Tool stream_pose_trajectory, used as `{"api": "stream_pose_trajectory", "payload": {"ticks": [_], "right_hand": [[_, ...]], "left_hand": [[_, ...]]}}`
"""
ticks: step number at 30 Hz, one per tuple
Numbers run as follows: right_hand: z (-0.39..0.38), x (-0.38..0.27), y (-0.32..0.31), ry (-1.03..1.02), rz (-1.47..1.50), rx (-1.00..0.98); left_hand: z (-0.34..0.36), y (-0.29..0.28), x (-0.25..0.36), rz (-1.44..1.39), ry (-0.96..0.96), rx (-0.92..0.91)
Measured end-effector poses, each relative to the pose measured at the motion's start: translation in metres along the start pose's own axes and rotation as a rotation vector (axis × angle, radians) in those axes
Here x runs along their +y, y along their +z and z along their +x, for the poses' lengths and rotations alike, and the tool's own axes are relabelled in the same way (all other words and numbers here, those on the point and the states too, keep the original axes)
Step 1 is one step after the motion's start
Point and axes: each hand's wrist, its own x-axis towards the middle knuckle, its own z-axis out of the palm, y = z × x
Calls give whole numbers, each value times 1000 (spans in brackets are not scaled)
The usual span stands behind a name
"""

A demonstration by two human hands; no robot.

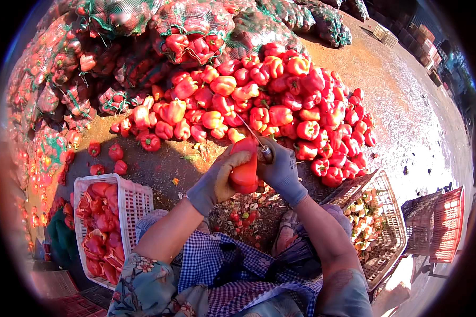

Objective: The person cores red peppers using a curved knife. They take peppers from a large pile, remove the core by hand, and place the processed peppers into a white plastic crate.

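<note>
My left hand (pixel 217 177), in a grey and tan work glove, is wrapped round a large red bell pepper (pixel 245 168) held in front of me. My right hand (pixel 280 168), in a grey glove, grips the handle of a knife (pixel 267 154). Its thin blade points up and to the left, above the pepper's top end. The right fingers lie close against the pepper's side; whether the blade touches it I cannot tell. Beyond my hands lies a big heap of whole red bell peppers (pixel 223 85) on the ground.
A white crate (pixel 135 203) of opened red peppers stands at my left. At my right, a pale crate (pixel 388 211) holds pepper cores and stems. Red crates (pixel 448 224) stand farther right. Full mesh sacks (pixel 195 24) are piled behind the heap. Scraps (pixel 243 217) litter the ground between my feet.
</note>
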Motion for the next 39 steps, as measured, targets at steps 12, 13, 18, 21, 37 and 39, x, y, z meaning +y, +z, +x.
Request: {"api": "stream_pose_trajectory", "payload": {"ticks": [12,13,18,21,37,39], "right_hand": [[2,-16,-74,228,380,320],[-5,-3,-92,211,256,413],[-66,32,-201,300,-376,591],[-76,69,-209,214,-418,591],[-7,-108,51,86,618,41],[-7,-127,51,-26,265,28]], "left_hand": [[-16,-5,17,-382,-48,-405],[-19,-7,23,-387,-32,-425],[-46,-37,45,-446,52,-513],[-36,-19,38,-178,238,-428],[-127,8,36,460,716,43],[-133,0,39,434,769,-1]]}}
